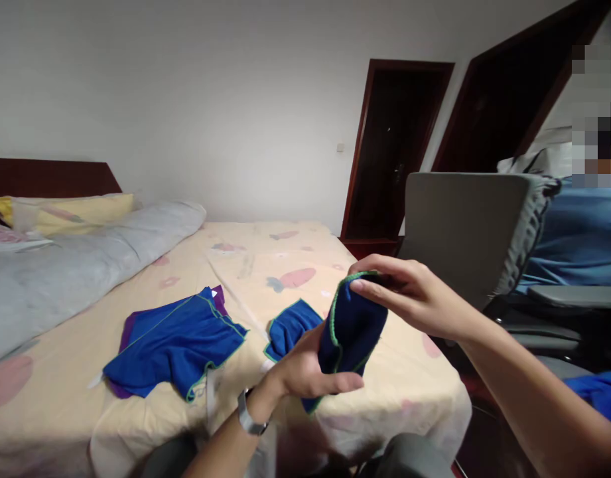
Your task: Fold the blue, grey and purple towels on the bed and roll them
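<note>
Evidently the step in hand is handling the cloth (357, 332), held above the bed (409, 378) with its green-stitched edge turned up. The right hand (409, 292) pinches the top edge between thumb and fingers; the left hand (310, 368) clasps it lower down, thumb across the front, its other fingers mostly hidden. The blue piece (292, 325) lies just behind; whether it joins the cloth, I cannot tell. The garment (176, 342) lies apart, leftward. The next move probably calls for a steady left hold while the right guides the edge.
</note>
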`<state>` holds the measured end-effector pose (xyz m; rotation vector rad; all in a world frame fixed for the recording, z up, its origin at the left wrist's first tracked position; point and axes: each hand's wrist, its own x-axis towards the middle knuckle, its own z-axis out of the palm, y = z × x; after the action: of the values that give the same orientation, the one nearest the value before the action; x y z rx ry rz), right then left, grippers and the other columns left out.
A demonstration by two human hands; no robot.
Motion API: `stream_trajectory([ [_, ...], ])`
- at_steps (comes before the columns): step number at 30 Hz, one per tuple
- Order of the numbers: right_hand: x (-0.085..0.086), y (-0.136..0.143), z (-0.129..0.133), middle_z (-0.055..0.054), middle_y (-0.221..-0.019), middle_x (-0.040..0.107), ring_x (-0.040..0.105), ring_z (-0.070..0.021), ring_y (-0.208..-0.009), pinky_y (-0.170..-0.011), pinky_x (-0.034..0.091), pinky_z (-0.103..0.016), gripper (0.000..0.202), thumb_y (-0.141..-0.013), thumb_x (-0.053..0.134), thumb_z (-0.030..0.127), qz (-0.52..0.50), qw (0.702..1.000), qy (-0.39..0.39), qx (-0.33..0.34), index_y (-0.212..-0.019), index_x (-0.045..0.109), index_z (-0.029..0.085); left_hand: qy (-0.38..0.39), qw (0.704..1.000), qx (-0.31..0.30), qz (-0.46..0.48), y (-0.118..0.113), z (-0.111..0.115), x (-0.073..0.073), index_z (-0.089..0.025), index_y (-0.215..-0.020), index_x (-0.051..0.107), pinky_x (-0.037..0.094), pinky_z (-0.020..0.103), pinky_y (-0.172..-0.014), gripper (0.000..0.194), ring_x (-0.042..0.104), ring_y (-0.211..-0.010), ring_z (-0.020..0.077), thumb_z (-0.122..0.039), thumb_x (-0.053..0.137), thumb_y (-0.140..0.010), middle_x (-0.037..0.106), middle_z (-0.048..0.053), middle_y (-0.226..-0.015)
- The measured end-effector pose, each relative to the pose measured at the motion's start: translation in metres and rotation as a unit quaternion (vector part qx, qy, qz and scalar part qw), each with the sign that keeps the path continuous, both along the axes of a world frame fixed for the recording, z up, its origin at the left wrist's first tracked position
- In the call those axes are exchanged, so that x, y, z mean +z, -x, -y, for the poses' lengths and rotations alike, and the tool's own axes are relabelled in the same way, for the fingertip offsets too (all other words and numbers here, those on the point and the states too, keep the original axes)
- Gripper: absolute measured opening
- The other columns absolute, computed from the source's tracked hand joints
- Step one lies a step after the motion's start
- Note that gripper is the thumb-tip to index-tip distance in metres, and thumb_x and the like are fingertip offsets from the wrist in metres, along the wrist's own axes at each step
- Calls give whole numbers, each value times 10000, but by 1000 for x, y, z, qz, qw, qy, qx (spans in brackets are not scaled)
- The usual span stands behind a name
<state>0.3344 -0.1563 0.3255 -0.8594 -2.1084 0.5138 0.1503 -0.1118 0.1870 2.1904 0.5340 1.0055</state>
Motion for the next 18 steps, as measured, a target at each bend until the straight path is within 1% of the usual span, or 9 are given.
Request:
stream_trajectory([
  [2,-1,-12,4,-43,-881,701,654,-179,-777,-600,532,-222,219,-910,639,429,-21,999,-21,-37,-961,716,230,-11,998,64,20,1,11,-6,-231,-1328,524,557,358,-926,613,666,-1052,244,-282,752,-761,693,61,-1201],
  [3,-1,-19,7,-44,-863,698,649,-178,-758,-578,526,-223,215,-907,642,428,-26,998,-29,-51,-957,715,232,-34,994,100,32,3,13,-9,-231,-1344,499,545,367,-946,597,656,-1070,239,-239,709,-786,678,74,-1227],
  [5,1,-31,14,-42,-827,690,637,-173,-717,-549,515,-227,199,-895,660,420,-40,995,-50,-74,-948,715,236,-83,985,150,30,10,11,-14,-241,-1322,510,536,362,-948,542,650,-1069,220,-143,625,-801,673,72,-1224],
  [7,5,-42,21,-33,-791,682,623,-161,-676,-533,503,-227,176,-879,683,404,-79,989,-78,-100,-936,717,241,-113,981,160,-3,21,1,-18,-246,-1234,579,544,334,-904,465,661,-1021,198,-82,563,-800,697,54,-1154],
  [10,12,-58,28,-27,-748,667,604,-147,-628,-520,491,-231,158,-857,713,384,-127,977,-107,-136,-927,723,243,-122,977,167,-59,37,-19,-18,-224,-1066,671,547,294,-829,326,680,-908,176,-74,520,-819,731,41,-993],
  [12,17,-71,30,-31,-731,658,597,-146,-614,-514,488,-241,161,-841,729,384,-131,971,-121,-159,-921,731,245,-121,974,164,-94,48,-30,-12,-214,-1010,700,541,292,-834,301,683,-890,175,-85,509,-817,741,41,-949],
  [14,19,-86,31,-36,-706,645,583,-144,-592,-487,468,-246,175,-826,741,402,-124,967,-132,-181,-912,739,249,-100,973,182,-100,61,-36,1,-202,-980,716,544,285,-824,279,686,-879,174,-125,496,-826,749,39,-932],
  [16,18,-102,37,-40,-670,627,550,-137,-544,-434,425,-247,204,-814,748,436,-113,964,-127,-205,-912,742,257,-67,968,234,-58,81,-30,20,-184,-966,714,557,272,-774,245,690,-844,174,-225,498,-858,751,38,-923],
  [18,12,-115,51,-39,-615,598,501,-130,-470,-369,368,-251,256,-786,760,489,-86,971,-83,-209,-909,740,265,-49,951,304,17,108,-11,39,-180,-998,699,569,280,-745,274,692,-829,184,-344,511,-884,744,43,-946],
])
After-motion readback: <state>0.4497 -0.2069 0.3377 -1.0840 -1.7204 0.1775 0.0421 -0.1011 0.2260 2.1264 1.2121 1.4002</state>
